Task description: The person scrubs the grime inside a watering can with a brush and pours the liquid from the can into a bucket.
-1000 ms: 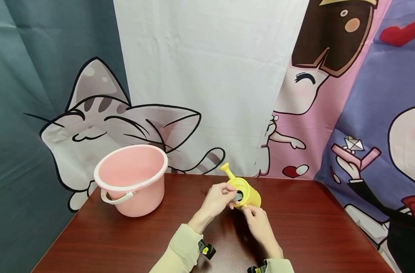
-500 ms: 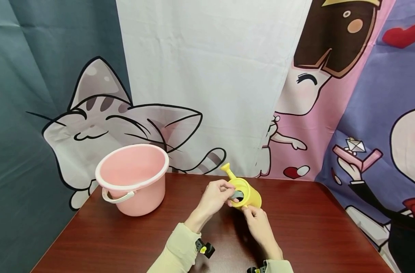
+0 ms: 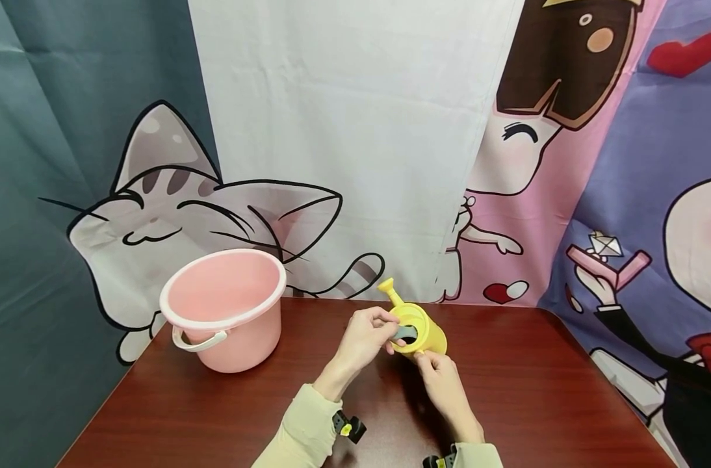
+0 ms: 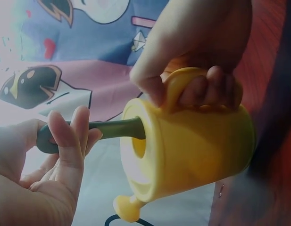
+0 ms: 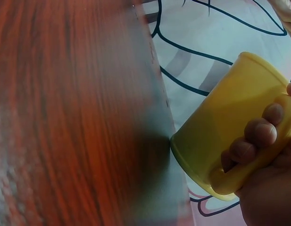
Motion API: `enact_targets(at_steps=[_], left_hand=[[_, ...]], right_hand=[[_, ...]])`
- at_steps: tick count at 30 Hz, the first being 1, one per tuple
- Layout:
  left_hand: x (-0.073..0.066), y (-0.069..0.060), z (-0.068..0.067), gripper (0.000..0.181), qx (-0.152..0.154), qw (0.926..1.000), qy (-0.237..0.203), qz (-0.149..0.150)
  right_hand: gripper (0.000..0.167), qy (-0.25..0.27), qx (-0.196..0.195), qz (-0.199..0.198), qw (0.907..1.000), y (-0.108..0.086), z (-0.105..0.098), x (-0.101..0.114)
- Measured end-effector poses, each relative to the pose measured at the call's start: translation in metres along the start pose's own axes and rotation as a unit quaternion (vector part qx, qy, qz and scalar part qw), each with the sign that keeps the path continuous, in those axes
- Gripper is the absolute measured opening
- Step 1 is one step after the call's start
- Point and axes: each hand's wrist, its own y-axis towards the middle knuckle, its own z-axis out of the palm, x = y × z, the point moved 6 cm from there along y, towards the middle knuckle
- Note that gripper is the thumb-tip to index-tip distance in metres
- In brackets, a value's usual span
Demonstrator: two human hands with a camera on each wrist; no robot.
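Observation:
A yellow watering can [image 3: 433,337] is held tilted, its round top opening turned toward the left hand and its spout [image 4: 127,208] sticking out at one side. My right hand [image 3: 446,389] grips the can's handle [image 4: 176,87], several fingers wrapped through the loop. With thumb and fingers, my left hand [image 3: 360,341] pinches a smooth dark green rod-like handle [image 4: 114,129]. Its other end goes into the can's opening, so what kind of tool it is stays hidden. In the right wrist view, the can's base edge [image 5: 195,176] appears near the tabletop; contact cannot be told.
A pink bucket [image 3: 244,341] with a white rim and handle stands on the left of the reddish-brown wooden table [image 3: 203,416]. Behind the table's far edge hangs a cartoon-printed cloth [image 3: 355,130].
My left hand has drawn slightly left, and a little more of the green handle shows at the opening. The right hand and the can have stayed nearly still; the head view shifts slightly.

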Motion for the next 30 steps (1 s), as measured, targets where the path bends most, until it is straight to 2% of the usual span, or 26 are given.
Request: enact_targets(at_steps=[3,15,24,30], left_hand=[[0.002,-0.001,0.002,0.017,-0.001,0.9999,0.013,-0.005],[0.018,0.003,0.012,0.013,-0.004,0.9997,0.018,-0.018],[0.018,0.001,0.012,0.014,-0.016,0.9993,0.03,-0.016],[0.016,0.0,0.011,0.015,-0.013,0.9992,0.034,-0.016]], right_hand=[[0.04,0.0,0.004,-0.002,1.0,0.0,0.001,0.001],[0.04,-0.019,0.009,0.009,0.9997,0.0,0.001,0.003],[0.039,-0.019,0.007,0.01,0.9997,0.0,0.002,0.004],[0.04,-0.023,0.014,0.014,0.9996,0.001,0.002,0.002]])
